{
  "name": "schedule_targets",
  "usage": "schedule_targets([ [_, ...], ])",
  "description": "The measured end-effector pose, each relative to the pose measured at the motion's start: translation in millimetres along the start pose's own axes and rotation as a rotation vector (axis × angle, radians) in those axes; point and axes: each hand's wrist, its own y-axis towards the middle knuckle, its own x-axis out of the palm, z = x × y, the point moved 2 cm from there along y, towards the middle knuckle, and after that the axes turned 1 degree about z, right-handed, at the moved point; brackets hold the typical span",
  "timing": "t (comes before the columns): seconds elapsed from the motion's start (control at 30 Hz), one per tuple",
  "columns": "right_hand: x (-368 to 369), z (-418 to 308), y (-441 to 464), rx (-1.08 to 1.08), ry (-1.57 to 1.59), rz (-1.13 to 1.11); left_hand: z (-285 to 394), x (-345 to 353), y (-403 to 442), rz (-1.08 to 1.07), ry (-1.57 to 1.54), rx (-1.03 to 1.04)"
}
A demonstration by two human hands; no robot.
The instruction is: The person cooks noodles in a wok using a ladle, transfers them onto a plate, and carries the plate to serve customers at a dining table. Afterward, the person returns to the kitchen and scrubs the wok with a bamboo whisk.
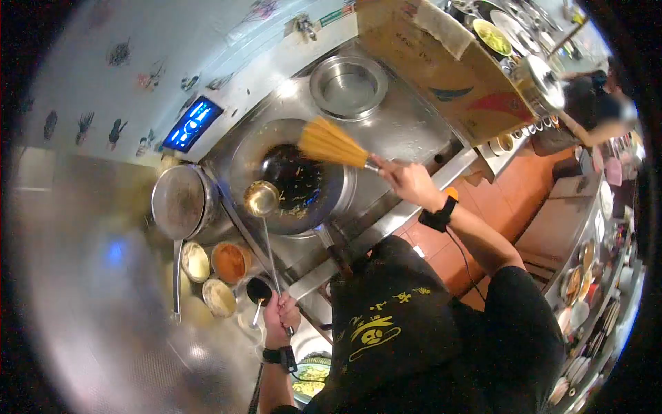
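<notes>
The right hand point(410, 183), right of the frame's centre, has its fingers closed around the handle end of a brush point(332, 143). The brush's yellow bristles fan out toward the upper left, over the right side of the wok point(274, 162); whether they touch it I cannot tell.

The left hand point(281, 319), low and left of centre, is curled shut round the handle of a ladle point(263, 199). The ladle's shaft runs up the frame, and its bowl is over the left part of the wok.

The wok sits just above the centre of the frame, left of the right hand and above the left hand. Small pale bits and a wet shine show on its dark inside. Its handle points down toward the person's dark apron point(396, 310).

A metal basin point(381, 86) stands beyond the wok at top centre. Near the left hand are a black cup point(258, 288) and a tub of orange-red stuff point(231, 261).
</notes>
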Motion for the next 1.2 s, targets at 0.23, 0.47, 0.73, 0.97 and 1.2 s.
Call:
schedule_targets([
  [0.23,95.4,-79.9,16.1,-0.355,-0.216,-0.461,-25.4,50.2,-12.0,-0.053,0.018,-0.081],
  [0.47,103.8,-39.0,23.4,-0.221,-0.322,-0.448,-32.7,26.3,-9.1,0.234,0.218,0.119],
  [0.73,117.0,-51.2,43.5,-0.141,-0.204,-0.471,-45.6,53.9,10.8,0.19,0.202,0.181],
  [0.97,121.4,-72.2,22.7,-0.199,0.004,-0.319,-51.3,63.3,25.9,0.22,0.275,0.216],
  [1.2,99.5,-76.2,23.1,-0.14,0.075,-0.332,-56.5,62.4,20.2,0.292,0.367,0.296],
])
